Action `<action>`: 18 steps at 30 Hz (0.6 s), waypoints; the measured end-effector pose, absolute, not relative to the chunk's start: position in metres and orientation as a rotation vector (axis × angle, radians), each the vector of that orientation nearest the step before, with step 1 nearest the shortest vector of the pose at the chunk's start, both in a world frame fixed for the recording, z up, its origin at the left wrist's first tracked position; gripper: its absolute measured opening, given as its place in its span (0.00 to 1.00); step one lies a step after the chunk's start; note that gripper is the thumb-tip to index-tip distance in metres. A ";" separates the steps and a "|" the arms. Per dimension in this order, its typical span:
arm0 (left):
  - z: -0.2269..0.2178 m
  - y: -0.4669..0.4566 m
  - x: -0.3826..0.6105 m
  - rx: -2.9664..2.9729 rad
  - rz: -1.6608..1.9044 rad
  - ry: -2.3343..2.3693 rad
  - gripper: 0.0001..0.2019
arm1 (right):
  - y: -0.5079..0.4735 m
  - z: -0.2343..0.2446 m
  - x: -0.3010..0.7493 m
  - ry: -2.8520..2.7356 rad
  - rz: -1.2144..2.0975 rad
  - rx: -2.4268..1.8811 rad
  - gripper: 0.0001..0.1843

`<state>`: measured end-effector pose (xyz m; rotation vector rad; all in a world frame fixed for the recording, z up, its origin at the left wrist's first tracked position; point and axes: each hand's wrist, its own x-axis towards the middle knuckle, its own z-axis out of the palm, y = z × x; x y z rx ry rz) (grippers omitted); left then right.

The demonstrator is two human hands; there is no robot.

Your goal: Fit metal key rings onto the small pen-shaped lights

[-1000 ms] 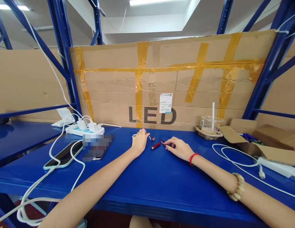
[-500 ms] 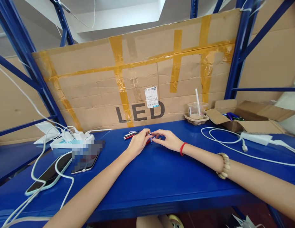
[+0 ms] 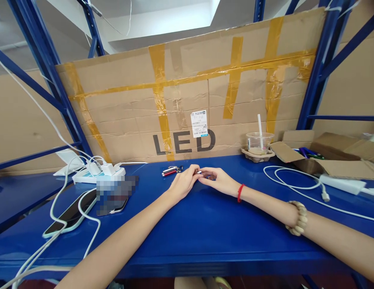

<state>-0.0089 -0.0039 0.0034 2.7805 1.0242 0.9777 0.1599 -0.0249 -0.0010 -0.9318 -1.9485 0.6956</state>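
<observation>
My left hand and my right hand meet fingertip to fingertip just above the blue shelf top. Both have their fingers pinched together. Between them shows a small shiny metallic piece; most of whatever they hold is covered by the fingers, so its kind is unclear. To the left of my left hand lie slim red and silver pen-like pieces with metal clips or rings, untouched. A red cord and a beaded bracelet are on my right wrist and forearm.
At left are a white power strip with plugged cables, a phone and a blurred-out patch over another device. A cup with a straw, an open carton and a white cable stand or lie right. Taped cardboard closes the back.
The view has shifted, so everything sits further right. A blue and silver bit seen hanging between my fingers is now mostly hidden, and a red piece beneath my left hand no longer shows.
</observation>
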 end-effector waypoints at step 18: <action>0.008 -0.006 -0.009 2.723 0.859 1.126 0.12 | -0.016 -0.006 0.169 -1.905 0.638 -0.979 0.19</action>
